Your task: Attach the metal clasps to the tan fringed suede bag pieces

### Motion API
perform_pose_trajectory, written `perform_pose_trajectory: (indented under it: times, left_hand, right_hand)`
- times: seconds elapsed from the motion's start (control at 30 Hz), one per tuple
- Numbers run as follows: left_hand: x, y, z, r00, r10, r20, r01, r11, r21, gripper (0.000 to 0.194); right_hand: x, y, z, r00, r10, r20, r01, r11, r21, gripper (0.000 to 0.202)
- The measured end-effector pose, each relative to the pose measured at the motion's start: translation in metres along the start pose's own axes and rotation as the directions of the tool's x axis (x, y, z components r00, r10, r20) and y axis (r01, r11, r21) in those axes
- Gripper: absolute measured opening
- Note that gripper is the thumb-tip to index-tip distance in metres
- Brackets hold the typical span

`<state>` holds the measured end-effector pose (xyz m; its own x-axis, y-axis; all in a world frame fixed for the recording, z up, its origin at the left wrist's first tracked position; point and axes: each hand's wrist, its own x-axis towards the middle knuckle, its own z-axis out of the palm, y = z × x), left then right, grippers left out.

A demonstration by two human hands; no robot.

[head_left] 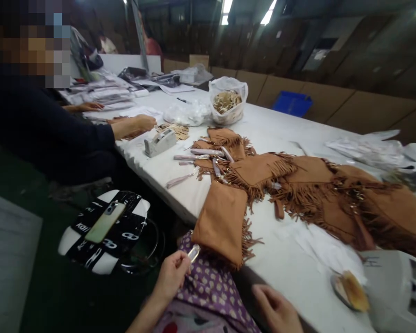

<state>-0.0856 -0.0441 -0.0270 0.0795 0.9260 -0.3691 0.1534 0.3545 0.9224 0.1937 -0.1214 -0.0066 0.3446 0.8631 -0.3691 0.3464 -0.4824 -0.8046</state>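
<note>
white counter (284, 134) in a dim storeroom, cardboard boxes stacked along the back wall.

i count one tan fringed pouch (222, 222) hanging over the counter edge near me, a heap of more fringed pieces (336, 194) to its right that i cannot number, one tape dispenser (160, 142), one blue bin (292, 102), one clear bag of tags (228, 105), and one phone (105, 222) on a stool. my left hand (171, 275) pinches a small clear packet (193, 252) over my lap, just below the pouch; my right hand (275, 310) lies loosely open, holding nothing. a co-worker's hand (138, 124) rests on the counter.
</note>
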Motion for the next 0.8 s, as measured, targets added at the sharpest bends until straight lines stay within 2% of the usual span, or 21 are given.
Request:
perform_pose_trajectory:
  times: [0.07,0.13,0.2,0.27,0.47,0.67,0.8]
  left_hand:
    - [-0.004,0.000,0.000,0.993,0.111,-0.028,-0.105,0.982,0.158,0.028]
    - [-0.007,0.001,-0.002,0.981,0.191,-0.033,-0.173,0.939,0.296,0.024]
    - [-0.008,0.002,-0.003,0.978,0.207,-0.015,-0.187,0.911,0.369,0.022]
    - [-0.008,0.003,-0.004,0.978,0.209,0.012,-0.198,0.903,0.381,0.023]
    - [-0.009,0.010,-0.011,0.973,0.230,0.032,-0.228,0.913,0.338,0.022]
    - [-0.012,0.010,-0.015,0.966,0.192,0.172,-0.237,0.925,0.298,0.027]
    - [-0.011,0.003,-0.008,0.981,0.096,0.171,-0.116,0.987,0.111,0.033]
  right_hand:
    - [0.001,-0.044,0.050,0.972,-0.150,0.179,0.136,0.987,0.087,0.046]
    - [0.003,-0.074,0.086,0.931,-0.219,0.293,0.170,0.968,0.182,0.046]
    - [0.006,-0.087,0.110,0.907,-0.241,0.344,0.161,0.956,0.244,0.048]
    - [0.012,-0.089,0.125,0.903,-0.247,0.351,0.153,0.949,0.276,0.051]
    - [0.027,-0.075,0.145,0.913,-0.193,0.358,0.090,0.954,0.285,0.060]
    - [0.025,-0.059,0.148,0.894,-0.037,0.448,-0.095,0.959,0.269,0.064]
    - [0.024,-0.052,0.145,0.911,0.022,0.412,-0.140,0.956,0.259,0.063]
